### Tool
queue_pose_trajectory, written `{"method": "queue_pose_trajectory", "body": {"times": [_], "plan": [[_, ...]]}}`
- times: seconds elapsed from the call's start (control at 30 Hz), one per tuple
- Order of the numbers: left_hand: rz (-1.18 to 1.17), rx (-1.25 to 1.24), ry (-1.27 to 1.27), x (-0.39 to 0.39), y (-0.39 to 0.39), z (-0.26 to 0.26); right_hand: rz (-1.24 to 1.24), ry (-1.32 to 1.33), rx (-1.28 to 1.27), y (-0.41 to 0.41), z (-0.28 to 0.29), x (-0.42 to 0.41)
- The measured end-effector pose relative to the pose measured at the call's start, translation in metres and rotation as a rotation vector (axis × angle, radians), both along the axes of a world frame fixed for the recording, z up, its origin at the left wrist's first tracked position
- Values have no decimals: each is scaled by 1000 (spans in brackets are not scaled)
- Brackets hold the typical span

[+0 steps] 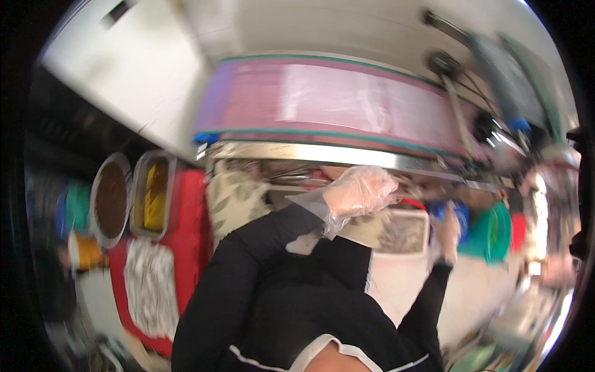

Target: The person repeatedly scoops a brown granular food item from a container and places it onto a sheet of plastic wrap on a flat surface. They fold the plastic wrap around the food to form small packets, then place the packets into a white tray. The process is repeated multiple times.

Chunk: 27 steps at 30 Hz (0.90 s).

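Note:
My left hand (365, 190), in a clear loose plastic glove, reaches across in front of me just below a metal rail (302, 151). Its fingers look curled, but blur hides whether anything is in them. Further right, my right hand (447, 235), which also looks gloved, is beside a blue container (458, 216) and overlaps its near side. Whether it grips that container I cannot tell. Between the hands stands a pale rectangular tub (425, 228) with greyish contents. A teal bucket (499, 232) stands right of the blue container.
Beyond the rail lies a long pink surface (255, 97) with teal edges and translucent sheets (334, 97). At left are a bowl of brown contents (110, 200), a clear tray (172, 195) holding something yellow, and a red crate (190, 251). A dark jointed metal arm (502, 74) stands upper right.

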<state>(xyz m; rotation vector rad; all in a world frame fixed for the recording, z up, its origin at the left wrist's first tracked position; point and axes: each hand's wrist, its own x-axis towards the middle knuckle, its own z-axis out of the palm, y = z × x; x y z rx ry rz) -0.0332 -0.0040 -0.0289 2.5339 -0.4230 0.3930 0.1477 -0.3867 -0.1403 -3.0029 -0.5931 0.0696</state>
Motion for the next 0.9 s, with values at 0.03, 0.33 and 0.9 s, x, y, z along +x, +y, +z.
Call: {"method": "queue_pose_trajectory", "body": {"times": [0.03, 0.33, 0.9], "plan": [[104, -19, 68, -18, 26, 9, 85, -108, 69, 3, -8, -3], [1741, 186, -55, -367, 311, 68, 135, 124, 34, 81, -14, -18], [1572, 619, 682, -553, 445, -67, 236, 131, 212, 137, 14, -27]]}}
